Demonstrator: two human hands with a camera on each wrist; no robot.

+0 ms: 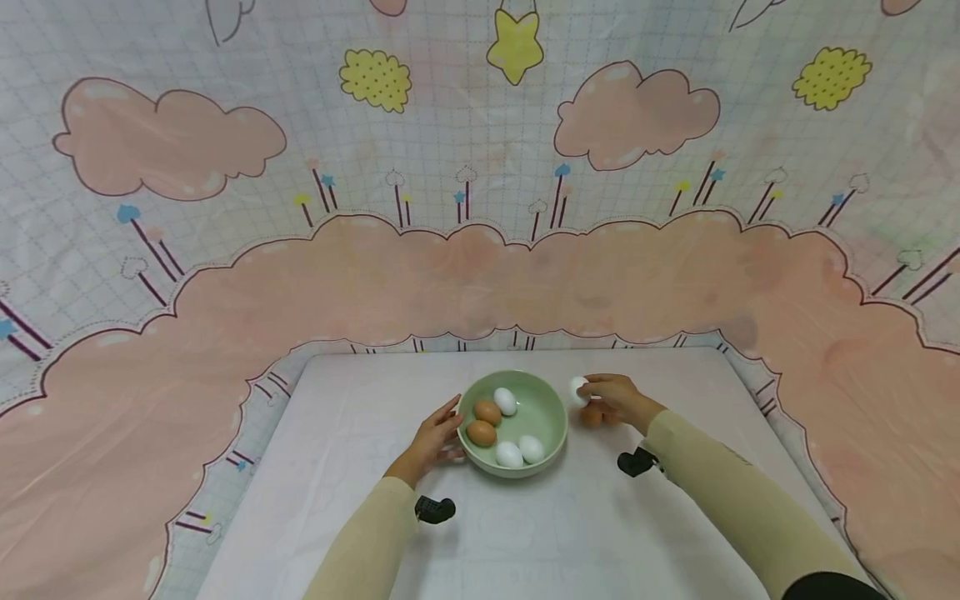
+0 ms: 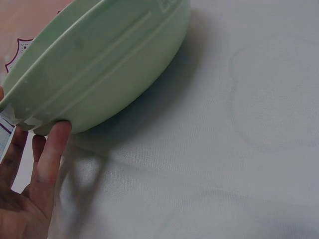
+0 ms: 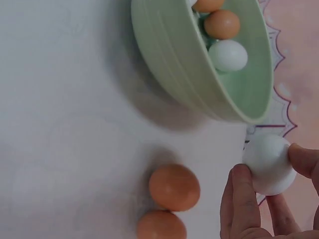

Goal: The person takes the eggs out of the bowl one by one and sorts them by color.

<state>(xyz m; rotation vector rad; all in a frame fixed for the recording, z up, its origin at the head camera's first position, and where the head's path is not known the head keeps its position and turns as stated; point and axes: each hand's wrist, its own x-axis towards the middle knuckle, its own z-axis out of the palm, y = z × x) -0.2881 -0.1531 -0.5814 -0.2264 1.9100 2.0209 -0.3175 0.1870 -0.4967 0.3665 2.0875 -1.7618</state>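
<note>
A pale green bowl (image 1: 551, 417) stands on the table with several white and brown eggs inside, among them a brown egg (image 1: 481, 433) and a white egg (image 1: 505, 402). My left hand (image 1: 435, 437) holds the bowl's left side, fingers at the rim and thumb lower on the outer wall (image 2: 99, 74). To the right of the bowl, my right hand (image 1: 615, 396) pinches another white egg (image 3: 269, 164) between thumb and fingers, above the table. Below this hand, two brown eggs lie side by side, one brown egg (image 3: 174, 187) nearer the bowl than the other brown egg (image 3: 162, 226).
A white cloth covers the table (image 1: 337, 417). Behind it hangs a patterned backdrop (image 1: 480, 275) with clouds and stars, which also spreads around the table's sides. Small black devices sit at both wrists, one black device (image 1: 435, 510) on the left and another black device (image 1: 637, 462) on the right.
</note>
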